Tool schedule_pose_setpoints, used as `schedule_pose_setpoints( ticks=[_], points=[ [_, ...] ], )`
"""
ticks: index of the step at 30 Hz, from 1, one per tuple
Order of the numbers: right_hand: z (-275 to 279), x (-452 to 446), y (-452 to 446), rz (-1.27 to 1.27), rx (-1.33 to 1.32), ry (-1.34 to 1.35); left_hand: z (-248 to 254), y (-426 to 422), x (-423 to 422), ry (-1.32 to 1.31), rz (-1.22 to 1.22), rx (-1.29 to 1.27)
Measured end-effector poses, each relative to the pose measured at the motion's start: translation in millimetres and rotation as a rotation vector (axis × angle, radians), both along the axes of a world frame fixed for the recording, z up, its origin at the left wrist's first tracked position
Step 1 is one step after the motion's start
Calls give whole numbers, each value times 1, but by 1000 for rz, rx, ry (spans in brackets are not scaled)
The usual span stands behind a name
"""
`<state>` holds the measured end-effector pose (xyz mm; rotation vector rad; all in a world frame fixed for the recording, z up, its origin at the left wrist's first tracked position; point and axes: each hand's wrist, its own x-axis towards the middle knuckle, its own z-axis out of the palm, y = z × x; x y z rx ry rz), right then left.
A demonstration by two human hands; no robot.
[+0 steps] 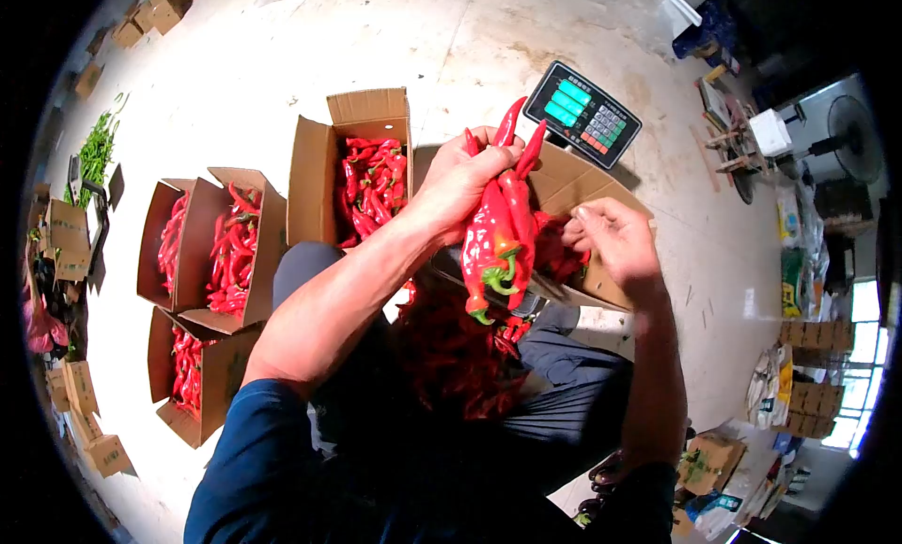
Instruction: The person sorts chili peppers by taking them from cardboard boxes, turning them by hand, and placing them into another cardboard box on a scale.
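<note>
Several long red peppers (496, 229) hang in a bunch from my left hand (467, 182), whose fingers are wrapped round them; their green stems point down. To their right is my right hand (611, 241), its fingers curled together over an open cardboard box (601, 192) that holds red peppers. Whether anything is between those fingers cannot be made out. A dark heap of red peppers (451, 356) lies between my legs, below the bunch. Behind the open box stands a scale display (583, 115) with lit green readouts.
A cardboard box (313, 182) of red peppers stands left of my left hand. Farther left are more boxes (258, 253) filled with red peppers. Green peppers (97, 149) lie at the far left. A fan (853, 140) and stacked cartons (816, 408) are at the right.
</note>
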<state>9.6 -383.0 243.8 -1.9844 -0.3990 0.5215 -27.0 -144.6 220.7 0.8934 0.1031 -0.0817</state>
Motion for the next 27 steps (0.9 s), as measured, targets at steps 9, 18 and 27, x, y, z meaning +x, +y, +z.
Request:
schedule_pose_setpoints(
  ticks=[9,18,27],
  points=[
    [-11,-26,51,25,541,418,-5,-9,8,-22,91,36],
    [10,-21,47,-212,604,242,-13,-4,13,11,-86,-175],
    [20,-20,44,-118,753,696,-9,5,9,9,-129,-375]
  ],
)
